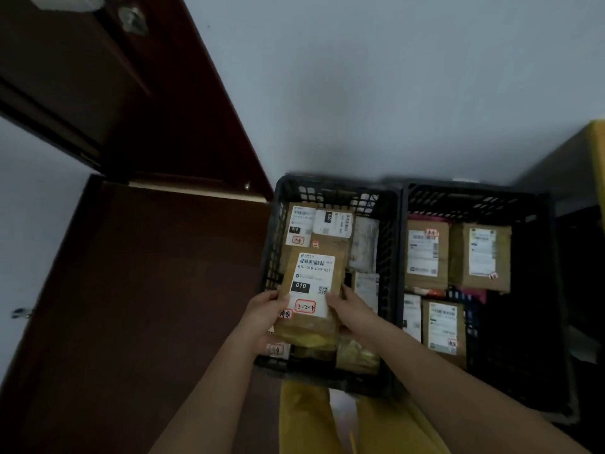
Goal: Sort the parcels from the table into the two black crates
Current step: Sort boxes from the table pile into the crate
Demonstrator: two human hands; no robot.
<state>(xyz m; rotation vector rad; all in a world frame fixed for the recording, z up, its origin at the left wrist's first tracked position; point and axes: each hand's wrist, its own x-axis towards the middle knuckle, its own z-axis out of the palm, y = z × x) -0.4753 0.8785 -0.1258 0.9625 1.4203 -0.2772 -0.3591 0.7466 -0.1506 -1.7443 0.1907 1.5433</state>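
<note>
Two black crates stand side by side against the wall, the left crate [391, 244] and the right crate [540, 257]. Both hold several brown parcels with white labels. Over the left crate I hold a brown parcel [311, 290] whose label reads 010 and 3-2-8 in a red box. My left hand [266, 311] grips its lower left edge. My right hand [348, 306] grips its lower right edge, thumb on the label. The parcel hovers just above the others in that crate.
A dark red-brown door [131, 109] stands open at the left, above a dark brown floor [131, 306]. A yellow object [597, 165] shows at the right edge. Yellow cloth [327, 421] lies below the crates. The pale wall rises behind.
</note>
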